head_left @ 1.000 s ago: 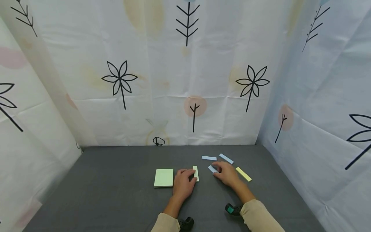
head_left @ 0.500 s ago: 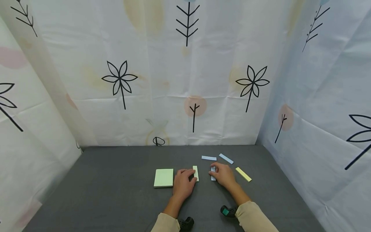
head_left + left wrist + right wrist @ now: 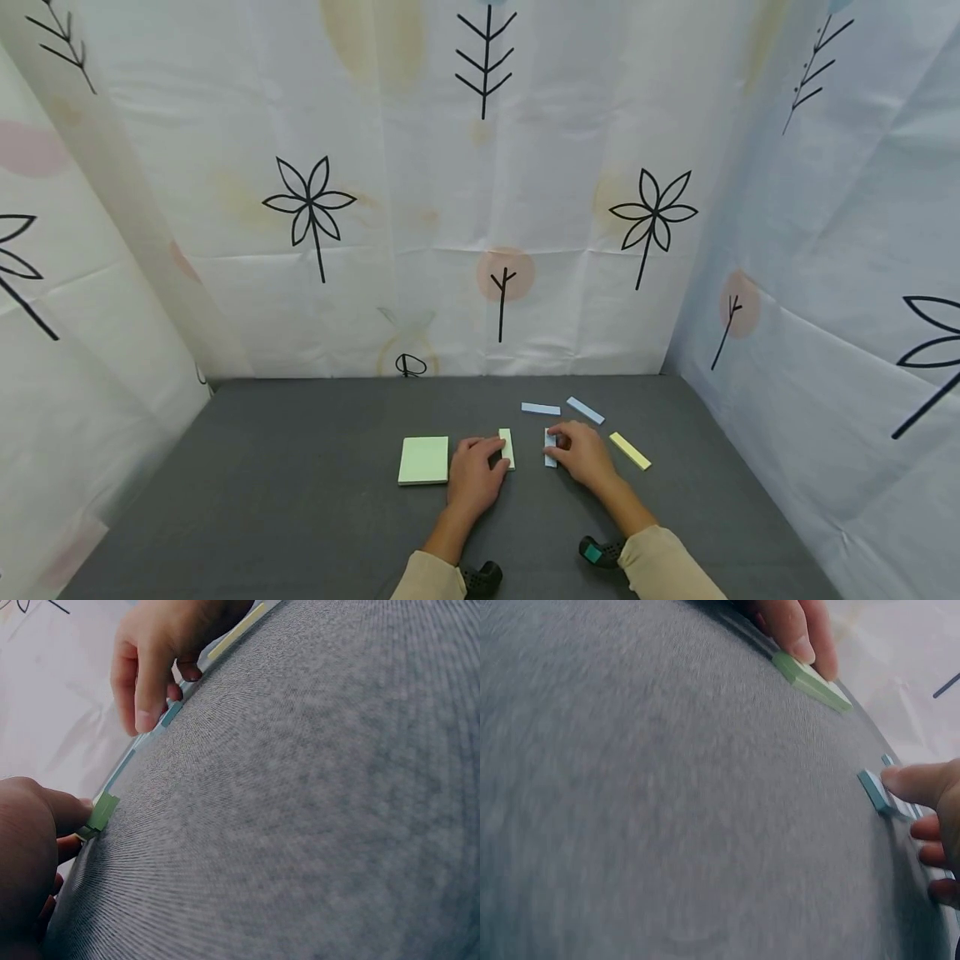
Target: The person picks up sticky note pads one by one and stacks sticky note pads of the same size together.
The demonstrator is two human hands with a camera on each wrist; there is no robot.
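Note:
A narrow pale green sticky-note pad (image 3: 507, 450) lies lengthwise away from me on the table. My left hand (image 3: 475, 475) holds it from its left side, thumb at the near end and fingertips farther up; in the right wrist view, thumb and finger rest on its top. To the right lies a narrow light blue pad (image 3: 551, 461), about parallel to the green one with a gap between. My right hand (image 3: 583, 454) grips it from the right, index finger near its far end and thumb about midway. Left of my left hand sits a square green sticky-note pad (image 3: 423, 461).
Two more narrow blue pads, one flat across (image 3: 541, 408) and one slanted (image 3: 586, 410), lie beyond my right hand. A slanted yellow pad (image 3: 630, 451) lies to its right. A patterned white cloth (image 3: 570, 317) encloses the back and sides of the grey table (image 3: 300, 500).
My right hand has turned the nearest blue pad from a slant to nearly straight away from me, then shifted slightly right. My left hand and the green pads have stayed put.

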